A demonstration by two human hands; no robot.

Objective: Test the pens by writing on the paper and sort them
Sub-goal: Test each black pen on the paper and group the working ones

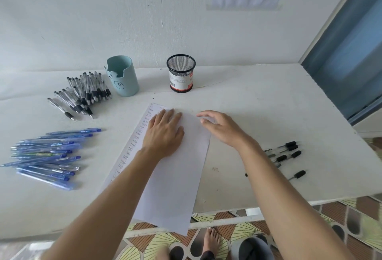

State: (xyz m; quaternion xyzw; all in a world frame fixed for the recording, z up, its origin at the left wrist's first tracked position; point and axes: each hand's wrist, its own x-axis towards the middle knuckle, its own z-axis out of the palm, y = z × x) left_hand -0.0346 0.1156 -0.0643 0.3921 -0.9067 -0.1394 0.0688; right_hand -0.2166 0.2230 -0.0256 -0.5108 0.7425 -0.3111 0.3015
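Well, the paper [175,177] carries a long run of test scribbles down its left side, and black-grip pens [82,92] and blue pens [47,156] lie piled on the bench [268,104]; the few capped black pens [287,152] on the right look still untested. The left hand [163,133] presses flat on the sheet with its fingers straight, while the right hand [221,127] sits at the sheet's far right corner, fingers loosely bent and holding no pen.
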